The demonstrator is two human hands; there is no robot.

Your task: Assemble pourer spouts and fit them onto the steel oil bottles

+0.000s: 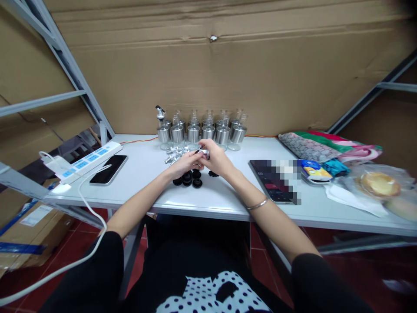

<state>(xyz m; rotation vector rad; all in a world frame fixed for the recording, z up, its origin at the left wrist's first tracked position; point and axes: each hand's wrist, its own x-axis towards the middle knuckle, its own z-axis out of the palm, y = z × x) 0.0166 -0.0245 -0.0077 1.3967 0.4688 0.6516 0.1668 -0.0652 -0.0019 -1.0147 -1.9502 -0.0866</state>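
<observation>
My left hand point(185, 165) and my right hand point(215, 160) meet over the middle of the table, fingers closed around a small silver pourer spout point(205, 153). A dark bit shows beside it; the fingers hide the rest. Left of and behind my hands lies a loose pile of silver spouts point(177, 153). Several round black stoppers point(186, 178) sit just below my left hand. Small black parts point(213, 174) lie under my right wrist. Behind stand two rows of glass bottles with steel sleeves point(208, 131); the front-left one carries a fitted pourer point(160, 112).
A power strip point(93, 160) with a white cable and a phone point(109, 170) lie at left. To the right are another phone point(270, 180), a blue-yellow packet point(314, 171), folded cloth point(325, 148) and bagged pastry point(379, 184). Cardboard point(228, 74) walls the back.
</observation>
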